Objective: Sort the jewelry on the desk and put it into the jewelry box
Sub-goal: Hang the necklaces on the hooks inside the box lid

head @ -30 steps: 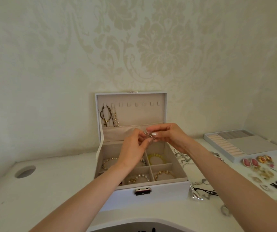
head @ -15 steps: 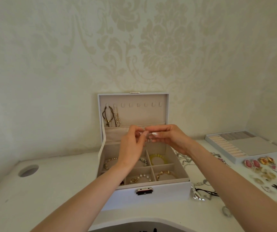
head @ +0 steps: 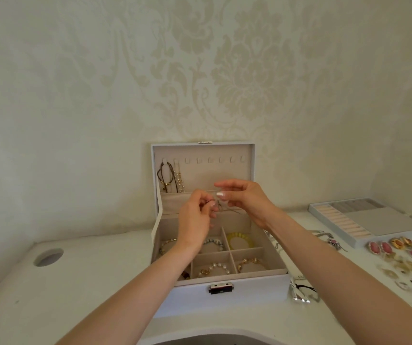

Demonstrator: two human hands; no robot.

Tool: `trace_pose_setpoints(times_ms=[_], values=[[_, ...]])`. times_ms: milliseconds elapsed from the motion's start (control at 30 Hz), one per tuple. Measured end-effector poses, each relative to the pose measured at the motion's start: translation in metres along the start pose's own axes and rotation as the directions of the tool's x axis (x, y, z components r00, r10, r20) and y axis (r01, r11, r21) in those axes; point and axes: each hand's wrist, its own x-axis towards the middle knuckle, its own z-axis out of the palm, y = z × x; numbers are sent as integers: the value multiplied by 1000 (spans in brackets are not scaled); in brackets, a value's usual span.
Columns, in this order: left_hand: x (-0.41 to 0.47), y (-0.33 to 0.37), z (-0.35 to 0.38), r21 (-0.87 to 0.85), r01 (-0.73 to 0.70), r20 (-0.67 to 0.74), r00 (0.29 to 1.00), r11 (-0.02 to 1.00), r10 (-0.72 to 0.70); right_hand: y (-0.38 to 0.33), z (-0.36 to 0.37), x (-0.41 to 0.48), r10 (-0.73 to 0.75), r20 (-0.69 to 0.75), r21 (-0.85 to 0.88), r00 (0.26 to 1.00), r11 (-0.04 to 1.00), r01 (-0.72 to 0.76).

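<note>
Thin silver chain (head: 229, 210) pinched in left hand (head: 195, 220) above open jewelry box (head: 224, 292); right hand (head: 246, 201) held alongside, thumb and forefinger parted, grip unclear.

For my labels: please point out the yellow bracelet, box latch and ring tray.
yellow bracelet (head: 241, 235): head view, on its beads.
box latch (head: 221, 288): head view, metal centre.
ring tray (head: 384, 221): head view, grey flat part.

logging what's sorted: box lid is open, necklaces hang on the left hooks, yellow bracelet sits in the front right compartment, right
Not the front: the head view shows the yellow bracelet in the back right compartment of the jewelry box. Lid open and necklaces on the left hooks are correct.
</note>
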Motion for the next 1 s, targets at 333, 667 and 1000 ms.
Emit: trace_pose_setpoints(times_ms=[333,667,1000], values=[[19,8,-23,-317,245,58,969,916,-239,-8,18,17,-134,-131,-169,982,979,111],[28,-9,-36,-265,173,-61,979,949,-196,-3,45,36,-218,-212,-391,953,912,122],[39,-7,-36,-234,158,-147,969,959,-196,-18,65,57,-452,-221,-684,864,704,193]])
